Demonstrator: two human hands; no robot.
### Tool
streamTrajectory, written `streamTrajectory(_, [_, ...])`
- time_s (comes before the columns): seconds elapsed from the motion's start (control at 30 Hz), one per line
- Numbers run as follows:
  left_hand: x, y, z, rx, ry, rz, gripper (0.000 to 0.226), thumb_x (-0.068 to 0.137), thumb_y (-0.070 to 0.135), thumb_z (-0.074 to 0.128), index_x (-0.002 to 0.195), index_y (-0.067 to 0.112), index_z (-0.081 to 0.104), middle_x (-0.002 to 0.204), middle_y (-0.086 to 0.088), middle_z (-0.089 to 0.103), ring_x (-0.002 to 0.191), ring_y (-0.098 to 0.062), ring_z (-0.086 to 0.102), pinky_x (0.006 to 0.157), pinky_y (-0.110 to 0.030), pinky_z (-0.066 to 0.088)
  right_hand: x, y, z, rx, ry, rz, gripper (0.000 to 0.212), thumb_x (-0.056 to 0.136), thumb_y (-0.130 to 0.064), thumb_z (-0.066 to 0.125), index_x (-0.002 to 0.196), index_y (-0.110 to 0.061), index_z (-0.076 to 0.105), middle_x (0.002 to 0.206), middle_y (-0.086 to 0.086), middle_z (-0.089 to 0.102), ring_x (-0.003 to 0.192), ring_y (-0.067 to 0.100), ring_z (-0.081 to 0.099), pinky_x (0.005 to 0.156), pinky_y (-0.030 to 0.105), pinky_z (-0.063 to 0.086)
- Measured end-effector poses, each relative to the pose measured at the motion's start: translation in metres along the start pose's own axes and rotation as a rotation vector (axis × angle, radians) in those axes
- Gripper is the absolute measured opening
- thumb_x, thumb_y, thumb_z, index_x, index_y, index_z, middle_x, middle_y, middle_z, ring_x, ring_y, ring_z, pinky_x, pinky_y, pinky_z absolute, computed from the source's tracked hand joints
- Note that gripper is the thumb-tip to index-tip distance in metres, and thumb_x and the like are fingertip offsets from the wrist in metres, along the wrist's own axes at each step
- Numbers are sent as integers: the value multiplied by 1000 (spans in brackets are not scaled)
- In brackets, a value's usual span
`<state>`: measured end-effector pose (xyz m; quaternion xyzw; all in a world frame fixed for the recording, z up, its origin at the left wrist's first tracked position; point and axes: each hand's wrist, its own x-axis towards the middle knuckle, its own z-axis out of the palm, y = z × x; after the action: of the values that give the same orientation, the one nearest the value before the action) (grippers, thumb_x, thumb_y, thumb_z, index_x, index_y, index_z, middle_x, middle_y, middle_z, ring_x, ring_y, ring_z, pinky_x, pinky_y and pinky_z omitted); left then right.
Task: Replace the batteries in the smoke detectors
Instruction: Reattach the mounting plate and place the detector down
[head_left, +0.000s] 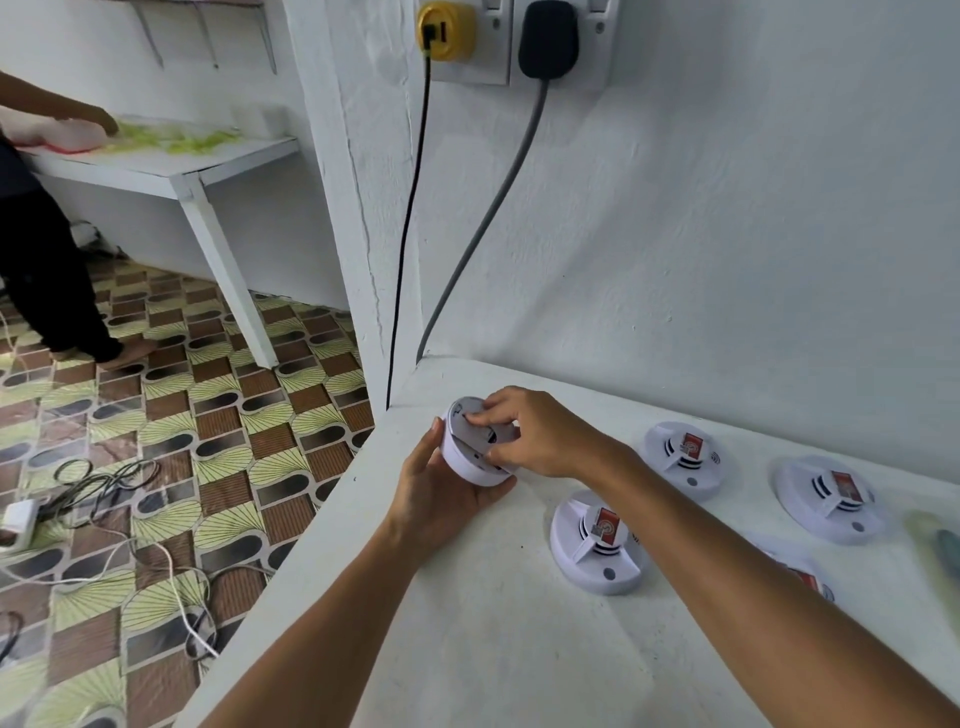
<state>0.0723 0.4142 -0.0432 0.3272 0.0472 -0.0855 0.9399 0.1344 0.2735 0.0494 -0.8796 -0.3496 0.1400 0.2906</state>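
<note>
head view: left hand (441, 493) cups a detector (470, 452) tilted above the counter (498, 649) corner, right hand (535, 434) pinching its back plate (467, 415); a hard twist could slip it over the edge or snap a tab.

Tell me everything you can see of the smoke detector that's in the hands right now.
The held smoke detector is a round white unit, plastic by its look, tilted with its flat grey back plate toward the camera. It is lifted just above the near-left corner of the white counter. The left hand cups its lower rim from beneath; the right hand pinches the back plate from above. Dark openings show on the back; whether a battery is inside cannot be told.
</note>
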Motion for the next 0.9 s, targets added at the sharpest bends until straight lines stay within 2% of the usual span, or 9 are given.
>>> streamTrajectory(0.1, [0, 0, 0, 22, -17, 5, 66, 75, 50, 75, 128, 14, 63, 137, -17, 56, 117, -31, 60, 99, -46, 46, 2, -1, 0, -20, -6, -11, 45, 84, -11, 69, 128, -16, 61, 129, 4, 54, 117, 18, 51, 94, 24, 40])
streamTrajectory(0.23, [1, 0, -1, 0, -24, -5, 71, 72, 50, 78, 131, 14, 60, 137, -18, 55, 118, -34, 58, 98, -47, 48, 6, -4, -3, -20, -15, -13, 42, 84, -18, 71, 125, -12, 64, 129, 6, 53, 117, 20, 51, 97, 30, 41])
streamTrajectory(0.37, [1, 2, 2, 11, -33, -4, 78, 71, 50, 79, 135, 14, 54, 138, -18, 54, 119, -35, 56, 95, -47, 50, 11, -3, -6, -6, -21, -6, 42, 80, -17, 75, 121, -12, 67, 129, 2, 58, 116, 18, 53, 99, 33, 44])
streamTrajectory(0.5, [2, 2, 2, 24, -37, -3, 87, 70, 50, 80, 141, 14, 47, 140, -19, 51, 125, -38, 50, 99, -50, 46, 14, -3, -9, 24, -16, 19, 40, 77, -22, 79, 115, -14, 70, 119, 2, 66, 107, 17, 60, 97, 37, 48])
streamTrajectory(0.63, [2, 1, 2, 17, -41, -3, 82, 69, 49, 81, 137, 14, 52, 140, -21, 51, 127, -40, 49, 100, -52, 44, 17, -5, -10, 46, 10, 25, 43, 74, -24, 81, 114, -16, 71, 109, 2, 69, 96, 14, 63, 91, 37, 53])
streamTrajectory(0.73, [2, 0, 1, 22, -47, -8, 80, 71, 47, 80, 138, 15, 51, 142, -20, 51, 124, -39, 52, 99, -53, 46, 19, -9, -12, -1, -26, 16, 63, 74, -21, 81, 132, -19, 57, 115, 4, 64, 98, 15, 61, 90, 31, 51])
streamTrajectory(0.9, [4, -1, -2, 15, -49, -6, 80, 73, 46, 80, 140, 18, 47, 142, -20, 50, 128, -41, 49, 99, -54, 47, 24, -10, -11, -55, -82, 19, 57, 76, -22, 79, 130, -16, 60, 126, 1, 63, 106, 14, 60, 94, 33, 50])
